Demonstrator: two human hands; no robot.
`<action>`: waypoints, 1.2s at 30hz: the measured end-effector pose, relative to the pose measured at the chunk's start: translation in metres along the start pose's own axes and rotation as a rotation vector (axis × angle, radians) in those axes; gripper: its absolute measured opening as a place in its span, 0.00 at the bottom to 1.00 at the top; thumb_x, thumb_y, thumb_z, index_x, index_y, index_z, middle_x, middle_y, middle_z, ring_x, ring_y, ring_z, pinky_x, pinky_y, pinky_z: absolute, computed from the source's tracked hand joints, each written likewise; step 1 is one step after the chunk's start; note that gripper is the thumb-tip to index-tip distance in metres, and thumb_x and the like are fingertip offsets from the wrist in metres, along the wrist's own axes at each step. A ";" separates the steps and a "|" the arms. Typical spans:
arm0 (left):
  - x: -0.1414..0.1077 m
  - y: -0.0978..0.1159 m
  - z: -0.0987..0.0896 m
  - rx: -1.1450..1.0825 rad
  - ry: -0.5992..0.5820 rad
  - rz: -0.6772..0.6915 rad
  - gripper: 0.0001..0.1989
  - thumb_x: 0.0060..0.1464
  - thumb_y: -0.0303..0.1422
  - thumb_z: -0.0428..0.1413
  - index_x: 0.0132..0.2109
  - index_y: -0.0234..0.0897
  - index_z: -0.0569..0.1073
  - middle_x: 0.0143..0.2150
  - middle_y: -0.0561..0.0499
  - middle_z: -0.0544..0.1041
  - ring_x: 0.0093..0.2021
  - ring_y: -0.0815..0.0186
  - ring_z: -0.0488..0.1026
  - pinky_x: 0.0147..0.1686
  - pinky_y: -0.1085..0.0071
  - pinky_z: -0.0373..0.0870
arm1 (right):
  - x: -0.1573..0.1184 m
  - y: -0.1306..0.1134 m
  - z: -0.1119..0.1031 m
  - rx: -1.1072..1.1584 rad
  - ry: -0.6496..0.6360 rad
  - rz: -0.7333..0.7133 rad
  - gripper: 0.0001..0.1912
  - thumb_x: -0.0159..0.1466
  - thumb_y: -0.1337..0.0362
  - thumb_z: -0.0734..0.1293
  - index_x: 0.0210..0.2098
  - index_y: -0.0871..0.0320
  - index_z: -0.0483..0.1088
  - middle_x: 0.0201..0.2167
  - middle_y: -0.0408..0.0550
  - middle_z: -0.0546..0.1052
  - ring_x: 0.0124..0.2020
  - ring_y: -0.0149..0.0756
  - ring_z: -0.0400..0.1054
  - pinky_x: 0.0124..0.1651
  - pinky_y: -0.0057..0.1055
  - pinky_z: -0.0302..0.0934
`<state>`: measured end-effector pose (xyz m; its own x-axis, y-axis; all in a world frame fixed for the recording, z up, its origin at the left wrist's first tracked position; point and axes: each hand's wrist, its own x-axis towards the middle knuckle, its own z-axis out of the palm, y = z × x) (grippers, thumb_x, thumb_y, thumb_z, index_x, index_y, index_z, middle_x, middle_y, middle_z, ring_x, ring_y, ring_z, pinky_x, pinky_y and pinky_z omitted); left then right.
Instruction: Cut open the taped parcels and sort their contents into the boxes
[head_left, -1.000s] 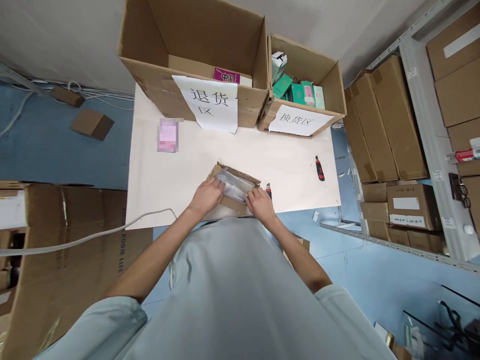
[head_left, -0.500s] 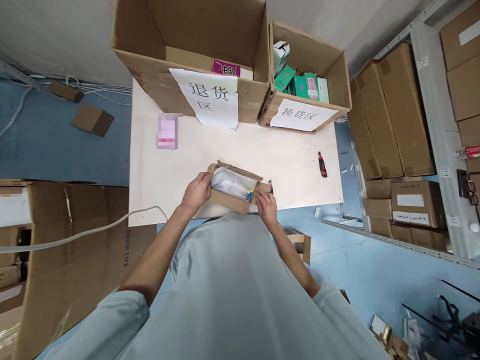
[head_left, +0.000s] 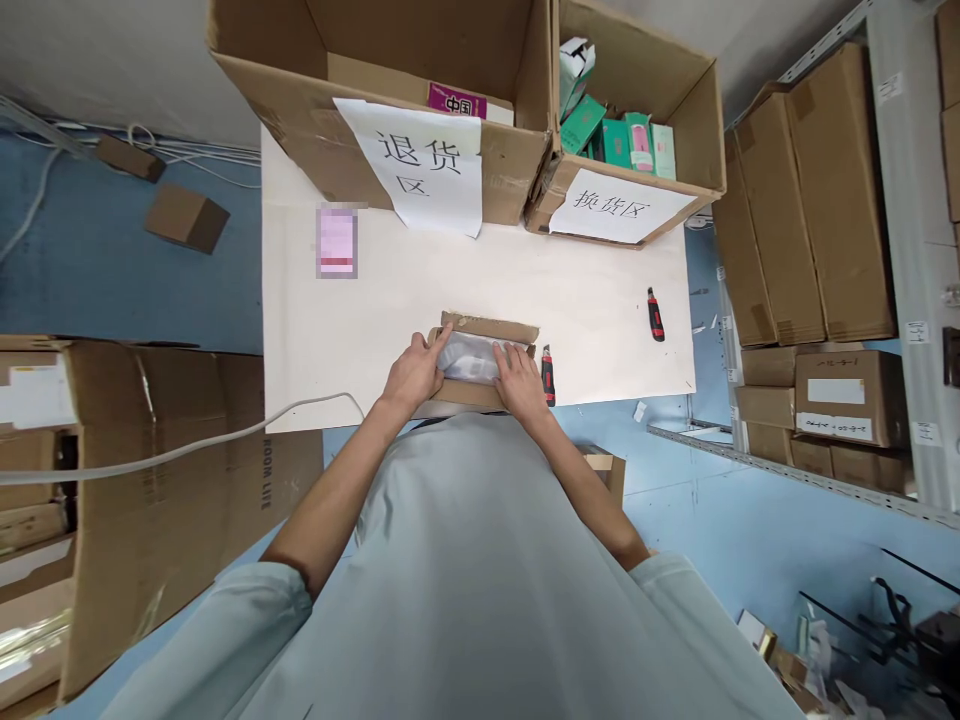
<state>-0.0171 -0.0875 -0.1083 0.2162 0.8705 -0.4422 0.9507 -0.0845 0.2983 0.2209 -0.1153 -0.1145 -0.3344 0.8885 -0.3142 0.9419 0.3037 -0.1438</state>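
A small opened cardboard box [head_left: 487, 326] sits at the table's front edge with its flaps raised. Inside it lies a package wrapped in clear plastic [head_left: 466, 357]; what the plastic covers I cannot make out. My left hand [head_left: 415, 375] grips the box's left end, its index finger stretched over the corner. Across the right part of the package, my right hand [head_left: 519, 380] lies with fingers extended, pressing on the plastic. A red and black box cutter [head_left: 548, 376] rests just right of that hand.
Behind stand two large labelled cartons, the left carton [head_left: 300, 135] and the right carton [head_left: 637, 215], the latter with several green boxes. A second box cutter [head_left: 655, 315] and a pink item [head_left: 337, 242] lie on the white table [head_left: 600, 300]. A pale cable [head_left: 300, 404] crosses its left edge.
My right hand has moved from the box's right flap onto the plastic-wrapped package. The box has turned straighter, and its right-hand cutter now shows more fully. My left index finger has stretched out.
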 end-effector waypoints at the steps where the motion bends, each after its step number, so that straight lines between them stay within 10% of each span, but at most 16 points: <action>1: 0.004 0.001 -0.001 0.015 -0.019 0.006 0.46 0.68 0.28 0.53 0.88 0.43 0.49 0.63 0.31 0.71 0.51 0.44 0.84 0.52 0.53 0.82 | 0.004 -0.003 0.000 0.005 -0.044 0.029 0.37 0.81 0.63 0.62 0.85 0.67 0.53 0.77 0.72 0.69 0.75 0.58 0.64 0.75 0.50 0.61; 10: 0.031 0.002 -0.010 0.091 -0.162 0.065 0.50 0.64 0.29 0.59 0.87 0.42 0.49 0.65 0.31 0.72 0.54 0.43 0.84 0.54 0.56 0.81 | 0.019 -0.003 -0.005 0.064 -0.261 -0.078 0.24 0.81 0.60 0.68 0.74 0.55 0.74 0.73 0.61 0.74 0.72 0.52 0.69 0.70 0.42 0.69; 20: 0.046 -0.001 0.005 0.064 -0.165 0.100 0.34 0.69 0.24 0.50 0.80 0.42 0.69 0.59 0.34 0.80 0.52 0.48 0.84 0.56 0.59 0.78 | 0.058 -0.028 0.016 -0.062 -0.410 -0.275 0.23 0.70 0.64 0.79 0.62 0.66 0.80 0.64 0.70 0.82 0.67 0.56 0.77 0.68 0.44 0.72; 29: 0.034 -0.007 0.017 0.045 -0.086 0.137 0.30 0.82 0.41 0.43 0.85 0.50 0.60 0.60 0.38 0.78 0.50 0.50 0.84 0.51 0.62 0.77 | 0.051 -0.043 0.039 -0.080 -0.397 -0.168 0.25 0.79 0.77 0.56 0.70 0.71 0.72 0.73 0.81 0.71 0.60 0.52 0.83 0.59 0.43 0.78; 36: 0.033 -0.011 0.031 0.022 -0.005 0.084 0.29 0.79 0.33 0.44 0.80 0.52 0.70 0.59 0.43 0.79 0.45 0.57 0.81 0.46 0.67 0.73 | 0.047 -0.033 0.025 -0.017 -0.430 -0.103 0.20 0.78 0.77 0.59 0.62 0.64 0.78 0.58 0.68 0.85 0.60 0.49 0.83 0.61 0.39 0.75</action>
<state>-0.0133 -0.0725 -0.1522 0.2963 0.8577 -0.4203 0.9339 -0.1679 0.3158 0.1734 -0.0915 -0.1478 -0.4060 0.6303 -0.6617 0.9022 0.3919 -0.1802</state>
